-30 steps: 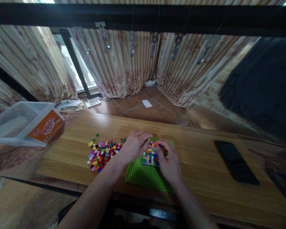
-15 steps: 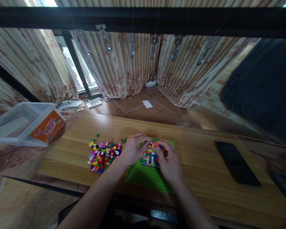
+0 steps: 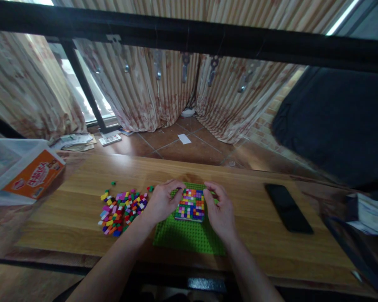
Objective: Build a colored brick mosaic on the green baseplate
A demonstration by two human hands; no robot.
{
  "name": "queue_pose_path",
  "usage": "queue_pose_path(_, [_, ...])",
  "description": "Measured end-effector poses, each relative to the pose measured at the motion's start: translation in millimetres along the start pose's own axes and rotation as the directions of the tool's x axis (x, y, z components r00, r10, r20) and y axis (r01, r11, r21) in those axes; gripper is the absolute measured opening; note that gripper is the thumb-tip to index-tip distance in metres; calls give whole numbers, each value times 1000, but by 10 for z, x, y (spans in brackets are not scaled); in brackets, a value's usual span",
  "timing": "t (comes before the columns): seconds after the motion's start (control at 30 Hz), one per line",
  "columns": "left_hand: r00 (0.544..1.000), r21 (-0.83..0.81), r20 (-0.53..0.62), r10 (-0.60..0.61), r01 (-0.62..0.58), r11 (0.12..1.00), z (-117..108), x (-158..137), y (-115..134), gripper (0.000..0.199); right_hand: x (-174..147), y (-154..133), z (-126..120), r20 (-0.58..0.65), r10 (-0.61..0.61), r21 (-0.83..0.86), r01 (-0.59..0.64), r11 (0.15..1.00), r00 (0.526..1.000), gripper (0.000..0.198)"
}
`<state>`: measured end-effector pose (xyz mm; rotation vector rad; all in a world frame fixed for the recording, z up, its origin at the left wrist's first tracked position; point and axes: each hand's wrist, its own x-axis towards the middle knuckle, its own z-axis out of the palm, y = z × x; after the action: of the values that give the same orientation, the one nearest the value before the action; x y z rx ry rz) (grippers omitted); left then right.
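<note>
A flat square block of many-coloured building bricks (image 3: pixel 190 205) lies on a green studded baseplate (image 3: pixel 189 239), which rests on the wooden table. At the block's upper left corner is my left hand (image 3: pixel 162 202), its thumb and forefinger brought close together. A small dark spot shows at those fingertips; what it is I cannot make out. My right hand (image 3: pixel 222 212) is beside the block's right edge, thumb and forefinger curved and apart, with nothing visible between them. Left of my left hand spreads a loose pile of small coloured bricks (image 3: pixel 122 212).
A clear plastic bin (image 3: pixel 6 167) with an orange label stands at the far left. On the table's right side lies a black phone (image 3: pixel 288 207). Papers (image 3: pixel 74 141) sit on the left beyond the table, and a dark cloth-covered shape (image 3: pixel 330 126) fills the right background.
My right hand has drawn back from the top of the block to its right edge, uncovering more bricks. The whole view has shifted, so things appear further left.
</note>
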<state>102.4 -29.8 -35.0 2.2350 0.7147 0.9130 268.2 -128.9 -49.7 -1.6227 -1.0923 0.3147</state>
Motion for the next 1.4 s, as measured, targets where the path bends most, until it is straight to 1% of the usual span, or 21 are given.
queue_pose_path(0.03, [1000,4,-3,-5,5,1000,-5,2,-1,15,64,47,-118,-49,11,-29,-13,999,999,33])
queue_pose_path(0.07, [1000,2,1,-6,6,1000,-10,4,-3,15,130,104,-266,-128,35,-65,-43,997,991,36])
queue_pose_path(0.13, [1000,5,-2,-9,9,1000,-20,11,-11,14,247,244,-632,-306,68,-200,-134,971,949,43])
queue_pose_path(0.17, [1000,7,5,-7,7,1000,-24,14,-16,14,288,321,-832,-376,71,-295,-192,936,924,45])
queue_pose_path(0.2, [1000,10,8,-5,5,1000,-27,16,-23,14,313,400,-1027,-442,92,-384,-281,880,892,48])
queue_pose_path(0.27, [1000,12,11,5,-5,1000,-31,18,-41,14,321,553,-1367,-503,143,-508,-425,749,853,55])
queue_pose_path(0.3, [1000,8,10,12,-12,1000,-31,19,-54,14,309,622,-1499,-514,150,-556,-461,691,844,60])
queue_pose_path(0.37, [1000,-6,9,25,-25,1000,-26,18,-84,14,273,740,-1683,-533,160,-572,-493,655,831,70])
queue_pose_path(0.43, [999,-25,2,33,-33,999,-17,19,-114,14,247,836,-1782,-538,193,-581,-527,621,820,78])
queue_pose_path(0.53, [1000,-52,-14,27,-27,998,-4,24,-141,13,252,961,-1856,-509,308,-595,-587,548,804,92])
queue_pose_path(0.6, [1000,-67,-20,17,-18,998,1,26,-146,13,277,1033,-1891,-474,380,-601,-607,520,795,99])
queue_pose_path(0.67, [1000,-73,-22,8,-9,997,4,27,-148,13,303,1096,-1922,-451,417,-610,-613,501,789,102])
queue_pose_path(0.83, [1000,-68,-27,-14,12,998,10,24,-153,13,332,1214,-1972,-453,392,-630,-599,494,801,104])
queue_pose_path(1.03, [1000,-63,-17,-17,16,998,4,18,-146,14,325,1230,-1970,-449,344,-617,-565,547,824,104])
queue_pose_path(1.23, [999,-40,-15,-33,33,999,8,16,-170,16,325,1112,-1843,-444,367,-587,-575,571,817,107])
queue_pose_path(1.4, [1000,-48,0,-13,13,999,-12,39,-144,17,333,1075,-1732,-452,388,-557,-593,581,804,107])
